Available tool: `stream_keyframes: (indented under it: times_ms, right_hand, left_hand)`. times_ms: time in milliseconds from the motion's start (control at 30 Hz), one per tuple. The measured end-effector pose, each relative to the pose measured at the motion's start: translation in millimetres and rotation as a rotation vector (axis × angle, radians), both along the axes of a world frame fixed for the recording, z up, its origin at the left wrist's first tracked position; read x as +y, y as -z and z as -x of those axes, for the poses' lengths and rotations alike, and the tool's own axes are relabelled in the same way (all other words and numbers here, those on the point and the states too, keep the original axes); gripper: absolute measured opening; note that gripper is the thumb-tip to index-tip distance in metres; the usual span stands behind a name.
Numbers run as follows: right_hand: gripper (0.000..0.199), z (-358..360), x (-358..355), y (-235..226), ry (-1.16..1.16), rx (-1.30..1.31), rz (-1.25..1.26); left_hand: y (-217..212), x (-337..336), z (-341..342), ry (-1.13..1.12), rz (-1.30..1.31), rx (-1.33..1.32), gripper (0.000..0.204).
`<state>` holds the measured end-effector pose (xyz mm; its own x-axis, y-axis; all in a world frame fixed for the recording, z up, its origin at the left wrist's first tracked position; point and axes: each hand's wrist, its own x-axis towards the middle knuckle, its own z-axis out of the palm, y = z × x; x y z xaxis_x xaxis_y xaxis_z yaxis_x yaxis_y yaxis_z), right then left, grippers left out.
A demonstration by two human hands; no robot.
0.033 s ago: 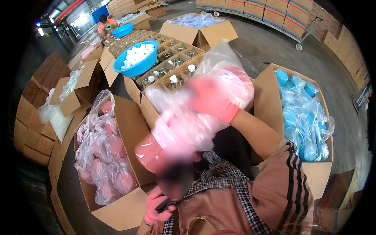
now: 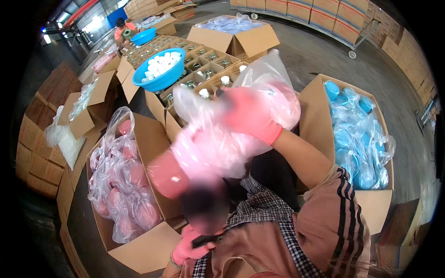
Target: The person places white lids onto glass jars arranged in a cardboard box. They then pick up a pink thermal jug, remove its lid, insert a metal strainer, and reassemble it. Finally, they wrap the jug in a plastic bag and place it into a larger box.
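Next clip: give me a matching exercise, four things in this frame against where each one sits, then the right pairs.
Things:
1. blue basin of white caps
2. box of pink lids in bags
3. box of blue lids in bags
4. clear bag of pink lids

Places:
A. at the right of the picture
B. held up by the right hand
C. resting on the boxes of jars
D. at the left, open

Pairs: 1-C, 2-D, 3-A, 4-B

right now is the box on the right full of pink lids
No, the box on the right holds bagged blue lids; the pink ones sit in the left box.
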<state>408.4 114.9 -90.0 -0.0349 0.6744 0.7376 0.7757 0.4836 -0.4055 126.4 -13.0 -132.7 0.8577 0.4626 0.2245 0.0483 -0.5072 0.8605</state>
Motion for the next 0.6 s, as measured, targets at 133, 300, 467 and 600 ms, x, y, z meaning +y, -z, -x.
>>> stream_keyframes:
  times_ms: [133, 300, 467, 600]
  right_hand:
    - [0.04, 27.6, -30.1, 5.6, -0.037, 0.421, 0.263]
    - [0.061, 77.3, -100.1, 91.6, -0.235, 0.294, 0.177]
    - [0.052, 71.6, -129.8, 98.4, -0.321, 0.279, 0.352]
    - [0.054, 72.5, -127.2, 107.8, -0.431, 0.204, 0.43]
  left_hand:
    - [46.0, 18.1, -60.1, -0.276, 0.706, -0.488, 0.057]
    - [98.2, 34.2, -5.2, -0.932, -0.311, 0.097, 0.039]
    - [54.1, 26.4, -9.1, -1.153, -0.179, -0.239, 0.039]
    - [40.5, 31.0, -8.2, -1.22, -0.216, -0.237, 0.038]
